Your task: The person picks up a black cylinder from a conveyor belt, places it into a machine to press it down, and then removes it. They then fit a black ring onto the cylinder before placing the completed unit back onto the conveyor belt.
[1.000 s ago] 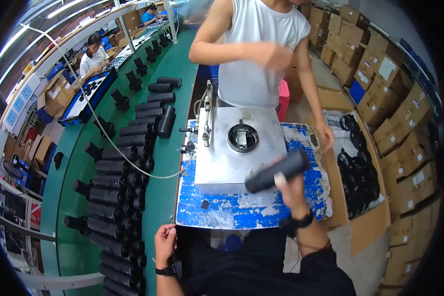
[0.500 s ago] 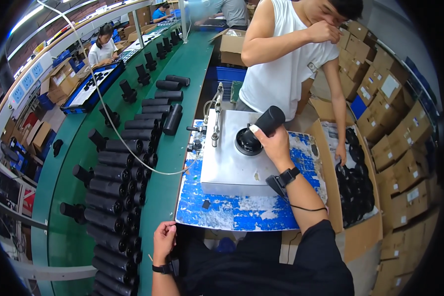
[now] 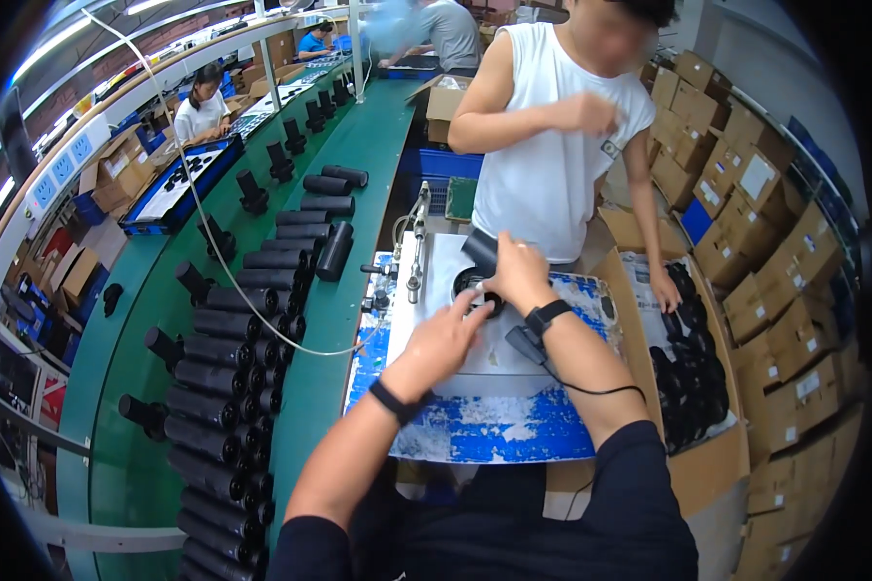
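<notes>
My right hand [image 3: 521, 275] is wrapped around a black cylinder [image 3: 481, 250] and holds it tilted above a silver metal box [image 3: 436, 302]. Under the cylinder, a round black piece [image 3: 465, 283] shows on top of the box, partly covered by my fingers. My left hand [image 3: 438, 347] reaches over the near left of the box. Its fingers are apart, with the tips close to the round piece; whether they touch it is not clear. A metal valve fitting [image 3: 415, 266] stands along the box's left side.
Many black cylinders [image 3: 208, 378] lie in rows on the green bench [image 3: 310, 426] at left. A worn blue board [image 3: 494, 426] carries the metal box. A co-worker [image 3: 562, 165] stands opposite, one hand in a carton [image 3: 707, 474] of black parts. A pale hose [image 3: 233, 276] hangs across the bench.
My left hand has risen from beside the bench to the metal box. My right hand has shifted slightly left with the black cylinder. The co-worker's raised hand has dropped from the face.
</notes>
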A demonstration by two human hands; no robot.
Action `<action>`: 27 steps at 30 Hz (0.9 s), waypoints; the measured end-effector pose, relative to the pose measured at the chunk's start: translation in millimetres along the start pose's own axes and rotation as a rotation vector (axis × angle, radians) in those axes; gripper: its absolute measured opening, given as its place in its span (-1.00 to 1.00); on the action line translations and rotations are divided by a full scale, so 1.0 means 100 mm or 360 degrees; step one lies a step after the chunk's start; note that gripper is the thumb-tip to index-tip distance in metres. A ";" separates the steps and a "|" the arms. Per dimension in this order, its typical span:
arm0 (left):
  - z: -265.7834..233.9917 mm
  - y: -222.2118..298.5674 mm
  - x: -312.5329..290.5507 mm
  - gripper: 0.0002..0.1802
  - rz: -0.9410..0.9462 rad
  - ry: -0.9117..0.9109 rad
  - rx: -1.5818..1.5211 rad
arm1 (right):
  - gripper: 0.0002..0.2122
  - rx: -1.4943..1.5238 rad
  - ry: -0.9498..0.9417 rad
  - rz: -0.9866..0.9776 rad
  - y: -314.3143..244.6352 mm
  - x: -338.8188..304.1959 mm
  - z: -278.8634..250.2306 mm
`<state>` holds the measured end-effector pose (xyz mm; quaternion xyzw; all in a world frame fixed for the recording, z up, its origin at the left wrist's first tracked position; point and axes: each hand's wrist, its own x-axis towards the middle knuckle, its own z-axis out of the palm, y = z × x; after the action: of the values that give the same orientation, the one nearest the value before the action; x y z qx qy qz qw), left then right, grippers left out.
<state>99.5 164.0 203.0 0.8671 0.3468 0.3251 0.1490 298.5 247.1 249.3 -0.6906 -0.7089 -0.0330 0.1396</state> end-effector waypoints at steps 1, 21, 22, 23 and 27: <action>0.04 -0.14 0.14 -0.50 0.0040 -0.0075 0.0155 | -0.35 -0.0088 0.0013 -0.0015 -0.02 -0.01 0.07; 0.31 -0.29 0.48 -0.65 -0.0016 -0.0257 0.0542 | -0.57 -0.0260 0.0138 0.0005 -0.03 0.08 0.21; 0.28 -0.31 0.46 -0.59 -0.0050 -0.0329 0.0536 | -0.55 -0.0222 0.0067 -0.0027 -0.06 0.06 0.16; 0.23 -0.33 0.39 -0.59 -0.0061 -0.0328 0.0544 | -0.53 -0.0182 -0.0007 -0.0065 -0.10 0.05 0.12; 0.00 -0.16 0.03 -0.43 0.0038 0.0016 0.0151 | -0.42 0.1072 0.0295 0.0095 -0.07 0.01 -0.13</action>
<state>93.0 177.7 196.8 0.8756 0.3522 0.3143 0.1020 293.8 244.6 262.8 -0.6204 -0.6436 0.1443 0.4243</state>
